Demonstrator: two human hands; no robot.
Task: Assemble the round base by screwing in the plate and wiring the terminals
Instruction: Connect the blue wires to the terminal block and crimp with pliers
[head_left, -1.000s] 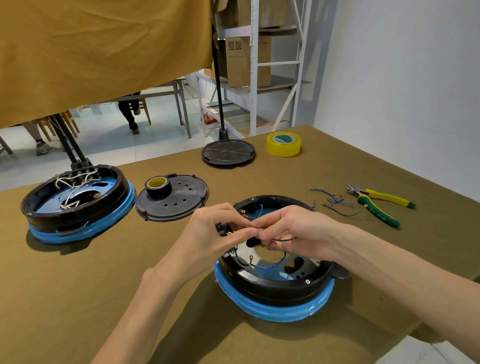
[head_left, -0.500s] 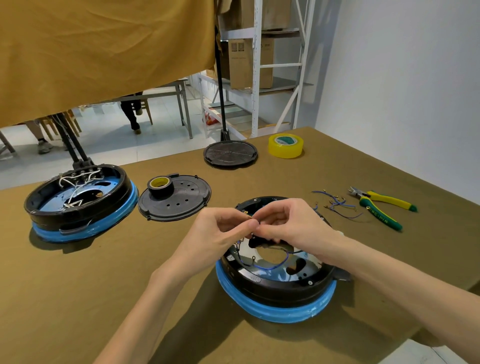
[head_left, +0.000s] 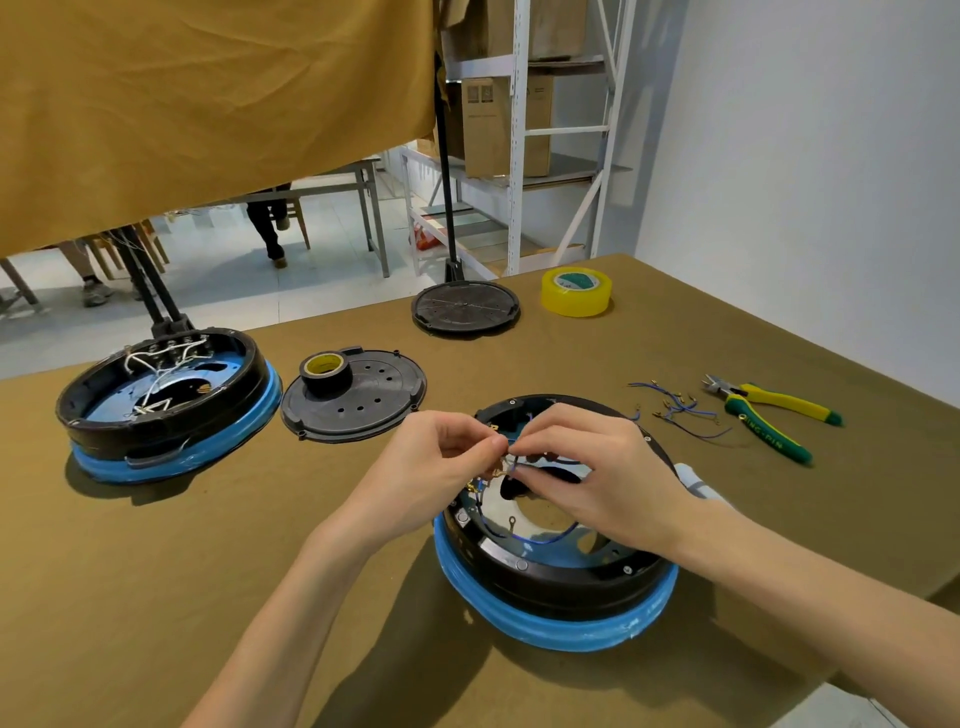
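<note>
The wiring step is judged to be in hand: over the round base (head_left: 553, 582) on the counter (head_left: 156, 597), a thin blue wire (head_left: 511, 467) is pinched by the left hand (head_left: 441, 457) and right hand (head_left: 582, 467). Next, its brass terminal must be seated precisely.

bright, sharp, soft shadows, edges bowed

Only partly legible lettering on the pliers (head_left: 768, 415) handle.
</note>
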